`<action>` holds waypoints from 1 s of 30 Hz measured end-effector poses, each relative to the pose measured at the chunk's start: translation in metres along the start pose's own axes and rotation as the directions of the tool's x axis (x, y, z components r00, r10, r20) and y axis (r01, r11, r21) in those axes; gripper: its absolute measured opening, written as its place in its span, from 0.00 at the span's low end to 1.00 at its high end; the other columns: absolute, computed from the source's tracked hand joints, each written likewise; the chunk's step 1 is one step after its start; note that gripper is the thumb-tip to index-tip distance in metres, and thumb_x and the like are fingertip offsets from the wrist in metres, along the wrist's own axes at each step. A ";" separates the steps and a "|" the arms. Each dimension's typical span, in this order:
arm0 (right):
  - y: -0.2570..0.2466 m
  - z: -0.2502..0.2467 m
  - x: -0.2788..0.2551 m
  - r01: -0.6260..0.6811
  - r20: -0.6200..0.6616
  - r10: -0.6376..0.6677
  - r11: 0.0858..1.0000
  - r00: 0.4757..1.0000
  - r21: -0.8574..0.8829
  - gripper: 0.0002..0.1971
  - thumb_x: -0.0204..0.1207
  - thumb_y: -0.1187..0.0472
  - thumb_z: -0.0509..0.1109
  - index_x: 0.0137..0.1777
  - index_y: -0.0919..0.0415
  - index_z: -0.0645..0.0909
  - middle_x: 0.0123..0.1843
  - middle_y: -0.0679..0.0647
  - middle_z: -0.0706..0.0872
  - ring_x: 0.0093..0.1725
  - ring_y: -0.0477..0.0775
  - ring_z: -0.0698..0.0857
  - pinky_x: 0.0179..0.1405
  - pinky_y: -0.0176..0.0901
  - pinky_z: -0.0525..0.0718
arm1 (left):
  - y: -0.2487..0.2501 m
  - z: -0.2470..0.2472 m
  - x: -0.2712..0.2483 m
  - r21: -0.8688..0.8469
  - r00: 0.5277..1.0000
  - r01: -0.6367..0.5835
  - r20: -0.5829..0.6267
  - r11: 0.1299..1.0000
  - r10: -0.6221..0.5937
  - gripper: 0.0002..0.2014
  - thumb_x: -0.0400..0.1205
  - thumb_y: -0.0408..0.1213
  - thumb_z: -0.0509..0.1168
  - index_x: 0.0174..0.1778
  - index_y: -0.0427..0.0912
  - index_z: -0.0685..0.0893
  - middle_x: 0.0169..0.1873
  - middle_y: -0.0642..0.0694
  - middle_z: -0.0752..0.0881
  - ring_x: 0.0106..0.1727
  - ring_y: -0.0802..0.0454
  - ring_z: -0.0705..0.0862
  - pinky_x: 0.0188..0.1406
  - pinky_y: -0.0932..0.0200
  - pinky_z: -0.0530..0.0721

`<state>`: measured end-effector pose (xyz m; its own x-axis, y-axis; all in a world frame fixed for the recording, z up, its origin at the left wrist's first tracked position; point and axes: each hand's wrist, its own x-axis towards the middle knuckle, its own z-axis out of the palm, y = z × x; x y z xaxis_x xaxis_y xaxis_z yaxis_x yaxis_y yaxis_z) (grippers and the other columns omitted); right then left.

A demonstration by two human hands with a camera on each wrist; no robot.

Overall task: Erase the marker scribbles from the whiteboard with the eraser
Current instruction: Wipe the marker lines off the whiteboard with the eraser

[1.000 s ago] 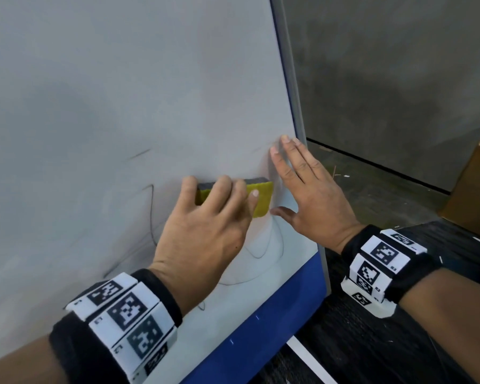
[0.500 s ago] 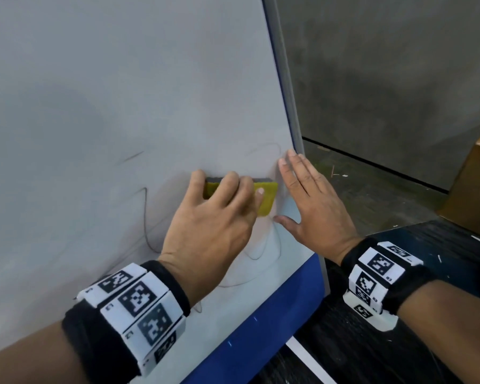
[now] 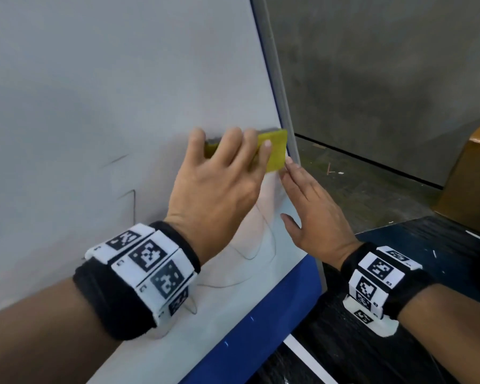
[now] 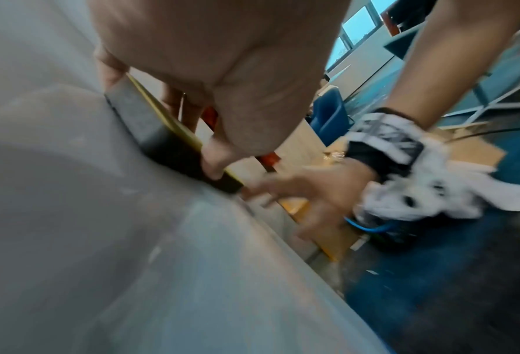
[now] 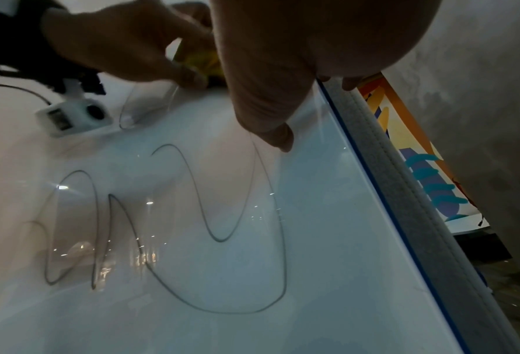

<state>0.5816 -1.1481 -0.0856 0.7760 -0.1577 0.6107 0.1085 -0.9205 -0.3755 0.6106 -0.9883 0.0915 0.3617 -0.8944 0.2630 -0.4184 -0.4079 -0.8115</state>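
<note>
My left hand [image 3: 219, 173] grips a yellow eraser [image 3: 275, 151] with a dark felt face [image 4: 149, 127] and presses it flat on the whiteboard [image 3: 94, 79], close to the board's right edge. My right hand [image 3: 313, 214] lies open just below the eraser, its straight fingers flat against the board's right edge. Thin grey marker scribbles [image 5: 222, 227] loop across the board below both hands; in the head view the scribbles [image 3: 250, 245] are partly hidden by my left wrist. A short stroke [image 3: 117, 159] and an angled line [image 3: 132, 200] remain at the left.
The board has a grey right frame [image 3: 277, 79] and a blue bottom band [image 3: 250, 328]. A dark table [image 3: 399, 342] lies under my right wrist. A cardboard box [image 3: 471, 184] stands at the far right on the concrete floor [image 3: 358, 176].
My left hand has slid the eraser up and to the right, to the board's right edge. My right hand stays flat on the board edge, now just below the eraser.
</note>
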 end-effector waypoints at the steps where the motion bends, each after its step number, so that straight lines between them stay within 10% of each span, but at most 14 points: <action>1: 0.000 0.000 -0.001 -0.008 -0.008 0.008 1.000 1.000 0.013 0.46 0.74 0.62 0.75 0.88 0.63 0.53 0.90 0.54 0.51 0.87 0.54 0.55 0.83 0.48 0.61 | -0.003 -0.005 0.009 -0.003 0.999 0.047 -0.016 0.999 -0.047 0.31 0.78 0.32 0.46 0.79 0.39 0.69 0.68 0.37 0.76 0.66 0.38 0.75 0.61 0.34 0.73; 8: -0.001 0.000 0.001 -0.065 -0.102 0.092 0.968 0.991 0.242 0.33 0.77 0.74 0.67 0.83 0.62 0.67 0.86 0.51 0.64 0.84 0.48 0.65 0.79 0.41 0.70 | 0.024 0.005 -0.019 -0.036 0.964 -0.179 0.191 0.983 0.183 0.29 0.77 0.37 0.64 0.76 0.37 0.72 0.64 0.36 0.72 0.63 0.36 0.68 0.62 0.31 0.67; 13: 0.000 -0.005 0.014 -0.218 -0.068 0.276 0.868 0.959 0.447 0.28 0.79 0.70 0.68 0.79 0.58 0.71 0.73 0.51 0.81 0.69 0.49 0.80 0.71 0.48 0.80 | -0.003 -0.003 -0.004 0.047 0.997 -0.059 0.061 0.997 0.056 0.32 0.75 0.35 0.61 0.79 0.39 0.69 0.68 0.37 0.73 0.66 0.38 0.71 0.61 0.33 0.69; 21: -0.009 0.011 0.006 -0.188 -0.085 0.224 0.932 0.971 0.311 0.41 0.77 0.62 0.78 0.85 0.64 0.60 0.83 0.59 0.70 0.81 0.57 0.71 0.75 0.46 0.72 | 0.015 0.012 -0.039 0.006 0.959 -0.203 0.202 0.979 0.198 0.35 0.73 0.41 0.70 0.78 0.36 0.72 0.67 0.34 0.72 0.66 0.36 0.69 0.62 0.30 0.67; 30: -0.010 0.015 0.003 -0.194 -0.063 0.211 0.960 0.976 0.203 0.45 0.77 0.58 0.77 0.87 0.63 0.53 0.88 0.57 0.60 0.85 0.54 0.62 0.76 0.42 0.65 | 0.010 0.018 -0.038 0.000 0.985 -0.146 0.096 0.989 0.145 0.35 0.75 0.39 0.68 0.79 0.34 0.70 0.67 0.33 0.73 0.65 0.35 0.69 0.60 0.30 0.68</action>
<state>0.5924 -1.1342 -0.0902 0.7404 -0.3703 0.5609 0.0795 -0.7804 -0.6202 0.6074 -0.9546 0.0645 0.3756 -0.9223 0.0911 -0.4666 -0.2731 -0.8413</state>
